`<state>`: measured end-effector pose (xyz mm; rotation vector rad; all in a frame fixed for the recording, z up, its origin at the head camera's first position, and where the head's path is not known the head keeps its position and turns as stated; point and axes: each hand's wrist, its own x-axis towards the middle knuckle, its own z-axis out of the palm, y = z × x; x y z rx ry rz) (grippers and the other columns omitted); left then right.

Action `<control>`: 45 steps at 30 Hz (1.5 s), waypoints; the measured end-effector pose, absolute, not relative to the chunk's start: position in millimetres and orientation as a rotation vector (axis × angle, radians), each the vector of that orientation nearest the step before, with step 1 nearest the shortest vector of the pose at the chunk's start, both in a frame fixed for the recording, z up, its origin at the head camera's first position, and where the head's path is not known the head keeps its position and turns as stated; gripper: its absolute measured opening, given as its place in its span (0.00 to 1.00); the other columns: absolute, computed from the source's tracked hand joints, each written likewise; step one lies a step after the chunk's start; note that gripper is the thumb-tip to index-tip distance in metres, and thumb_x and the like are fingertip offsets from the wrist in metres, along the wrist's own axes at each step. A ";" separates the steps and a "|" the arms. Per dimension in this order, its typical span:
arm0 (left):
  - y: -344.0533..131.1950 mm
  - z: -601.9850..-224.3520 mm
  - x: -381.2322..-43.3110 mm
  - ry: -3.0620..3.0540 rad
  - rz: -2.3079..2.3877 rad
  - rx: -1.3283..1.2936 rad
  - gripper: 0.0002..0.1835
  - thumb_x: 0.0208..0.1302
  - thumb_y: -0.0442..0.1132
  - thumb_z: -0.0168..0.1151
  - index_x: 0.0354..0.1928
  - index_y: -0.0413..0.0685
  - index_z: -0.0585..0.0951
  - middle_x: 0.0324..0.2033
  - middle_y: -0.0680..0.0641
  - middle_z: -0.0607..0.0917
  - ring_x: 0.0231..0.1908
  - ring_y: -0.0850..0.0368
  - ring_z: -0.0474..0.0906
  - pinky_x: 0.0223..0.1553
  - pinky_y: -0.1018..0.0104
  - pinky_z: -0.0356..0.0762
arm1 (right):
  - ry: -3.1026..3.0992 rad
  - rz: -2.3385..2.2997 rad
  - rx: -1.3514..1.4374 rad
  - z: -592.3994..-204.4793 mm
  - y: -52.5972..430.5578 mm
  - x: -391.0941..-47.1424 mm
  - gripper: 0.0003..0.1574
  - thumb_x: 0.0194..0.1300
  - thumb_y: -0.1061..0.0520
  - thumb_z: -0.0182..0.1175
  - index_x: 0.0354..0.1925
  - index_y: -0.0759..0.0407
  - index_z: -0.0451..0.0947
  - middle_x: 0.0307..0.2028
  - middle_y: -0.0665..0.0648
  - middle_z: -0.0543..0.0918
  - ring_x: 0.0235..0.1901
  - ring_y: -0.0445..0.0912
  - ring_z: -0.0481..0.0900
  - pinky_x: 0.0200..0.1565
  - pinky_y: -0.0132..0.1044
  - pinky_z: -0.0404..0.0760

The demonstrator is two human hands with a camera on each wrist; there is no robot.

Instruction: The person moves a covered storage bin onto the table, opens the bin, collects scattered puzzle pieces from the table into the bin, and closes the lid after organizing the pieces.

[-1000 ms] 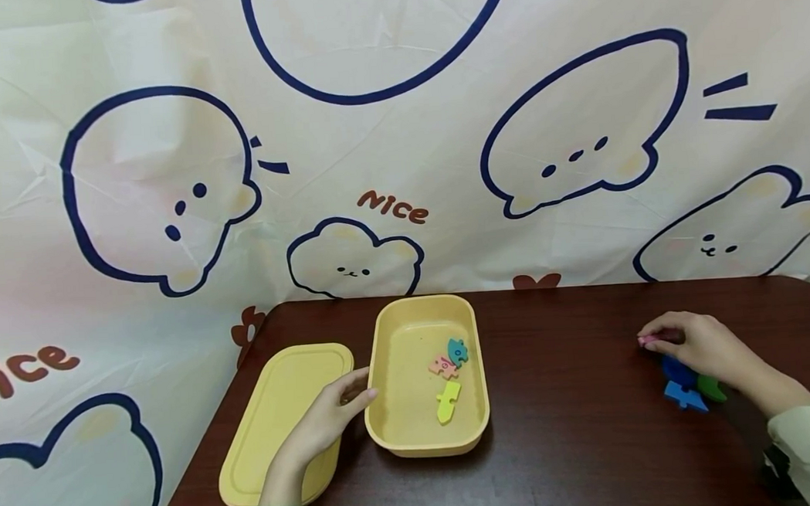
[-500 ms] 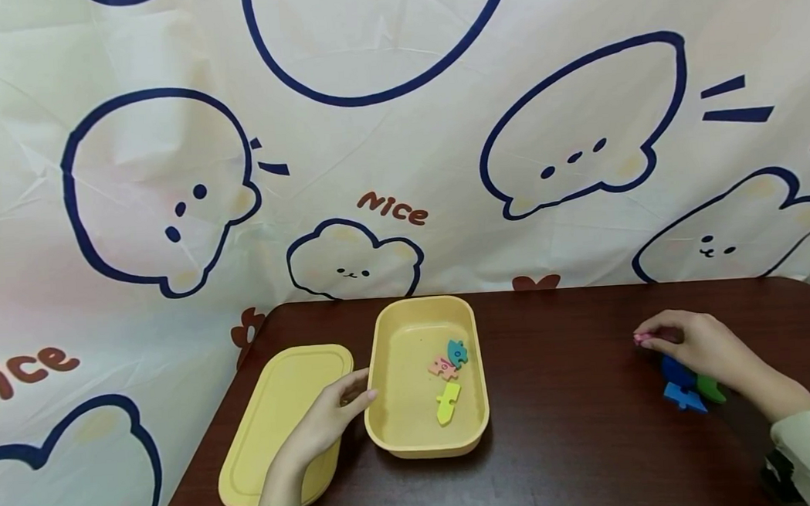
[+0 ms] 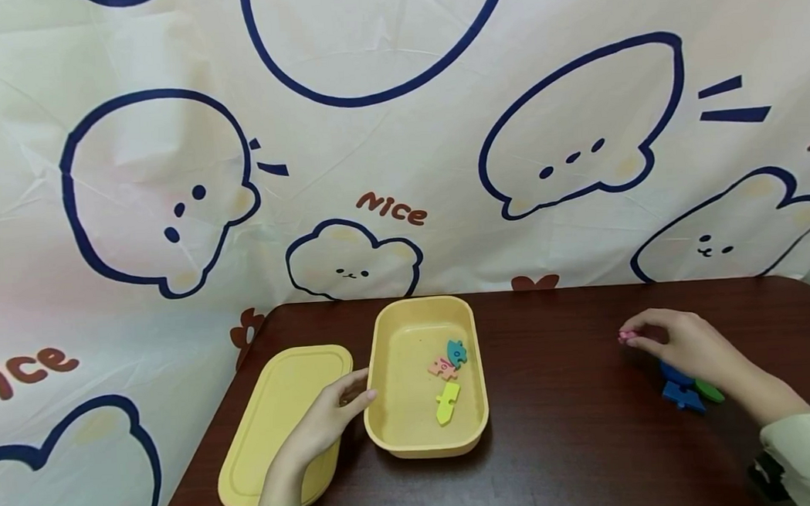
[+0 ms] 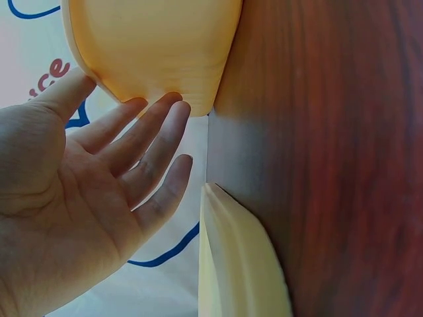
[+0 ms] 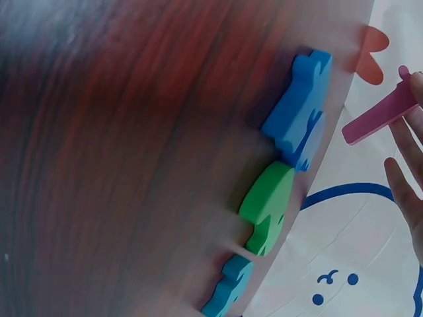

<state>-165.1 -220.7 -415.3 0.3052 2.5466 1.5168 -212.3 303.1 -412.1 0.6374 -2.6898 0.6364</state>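
Observation:
A pink puzzle piece [image 3: 627,336] is pinched between the thumb and fingers of my right hand [image 3: 689,344], raised above the table's right side. In the right wrist view this pink piece [image 5: 378,120] shows edge-on. Just below the hand lie a light blue piece [image 3: 682,397], a darker blue one and a green piece [image 3: 709,391]. My left hand [image 3: 321,421] touches the left wall of a yellow box [image 3: 395,431] with loosely extended fingers, its thumb at the rim. Inside the box are a teal piece [image 3: 456,353], a salmon-pink piece [image 3: 443,368] and a yellow piece [image 3: 447,403].
A yellow lid [image 3: 276,423] lies flat to the left of the box, partly under the left forearm. The right wrist view also shows a teal-blue piece [image 5: 228,288] beside the green one. Behind the dark wood table [image 3: 562,429] hangs a printed cloth [image 3: 455,165].
My right hand has moved a little to the left with the pink puzzle piece, away from the pieces on the table. The left hand and the box stay put.

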 end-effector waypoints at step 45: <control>-220.8 -417.6 -166.0 2.564 1.515 0.317 0.27 0.74 0.41 0.57 0.68 0.32 0.69 0.59 0.36 0.78 0.59 0.43 0.74 0.58 0.47 0.70 | -2.531 0.692 0.905 -378.5 201.3 -194.2 0.14 0.57 0.62 0.73 0.40 0.49 0.84 0.36 0.37 0.82 0.38 0.36 0.81 0.40 0.39 0.82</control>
